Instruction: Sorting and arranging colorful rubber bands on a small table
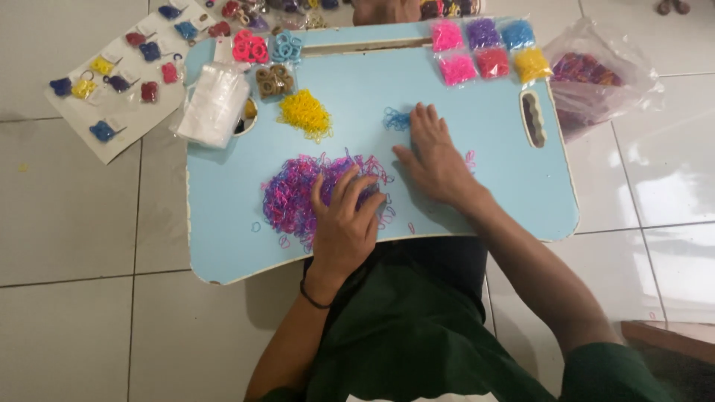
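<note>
Purple-pink bands [298, 195] heaped under the spread left hand [344, 223]; right hand [434, 160], flat and spread, beside blue bands [395, 119] on the worktop [223, 223], sorted by colour.

Purple-pink rubber-band heap [294, 195] spread on the tray.

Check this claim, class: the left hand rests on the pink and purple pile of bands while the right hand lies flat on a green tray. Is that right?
Not quite. The head view shows the tray is light blue, not green. The rest holds: the left hand rests on the pink and purple pile of bands, and the right hand lies flat on the tray.
</note>
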